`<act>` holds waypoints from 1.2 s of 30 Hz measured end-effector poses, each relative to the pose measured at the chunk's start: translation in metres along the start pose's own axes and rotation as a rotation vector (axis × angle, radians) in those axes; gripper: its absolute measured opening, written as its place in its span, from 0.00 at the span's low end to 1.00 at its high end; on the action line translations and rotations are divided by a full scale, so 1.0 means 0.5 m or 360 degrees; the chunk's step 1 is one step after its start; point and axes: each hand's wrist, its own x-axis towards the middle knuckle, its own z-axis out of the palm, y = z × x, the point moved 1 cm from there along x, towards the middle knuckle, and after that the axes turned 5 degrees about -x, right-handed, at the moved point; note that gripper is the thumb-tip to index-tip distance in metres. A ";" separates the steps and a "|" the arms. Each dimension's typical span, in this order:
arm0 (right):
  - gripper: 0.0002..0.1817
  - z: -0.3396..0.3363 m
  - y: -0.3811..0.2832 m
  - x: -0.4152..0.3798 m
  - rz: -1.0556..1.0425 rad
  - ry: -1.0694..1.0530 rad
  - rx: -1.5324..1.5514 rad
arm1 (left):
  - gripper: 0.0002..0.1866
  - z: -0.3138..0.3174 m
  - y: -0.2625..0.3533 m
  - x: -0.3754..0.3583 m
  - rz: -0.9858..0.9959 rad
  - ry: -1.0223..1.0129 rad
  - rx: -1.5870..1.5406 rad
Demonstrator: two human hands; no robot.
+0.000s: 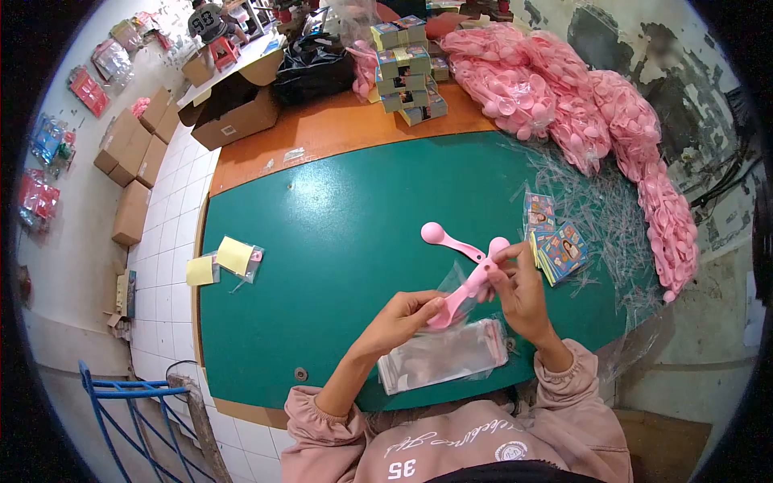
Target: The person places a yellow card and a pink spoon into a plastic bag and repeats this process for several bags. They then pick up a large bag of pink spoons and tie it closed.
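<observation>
A pink plastic spoon [469,286] is held between my two hands over the green table. My right hand [519,294] pinches it near its upper end. With thumb and fingers closed, my left hand [411,318] grips the lower end, where a clear plastic bag [452,282] wraps around the spoon. A second pink spoon [433,233] extends to the upper left, its handle overlapping the held one in this view. Just below my hands lies a stack of clear plastic bags [443,356].
Printed cards [561,251] lie right of my hands, beside scattered clear plastic strips [588,201]. Bulging bags of pink spoons [555,97] line the back right. Packets with yellow paper [235,256] rest at left. Card bundles [403,68] stand at the back. A person [209,24] sits far off.
</observation>
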 end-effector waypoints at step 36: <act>0.06 -0.234 -0.026 0.012 0.0075 0.0519 -0.0933 | 0.23 0.001 0.048 -0.009 0.0174 0.0049 -0.0023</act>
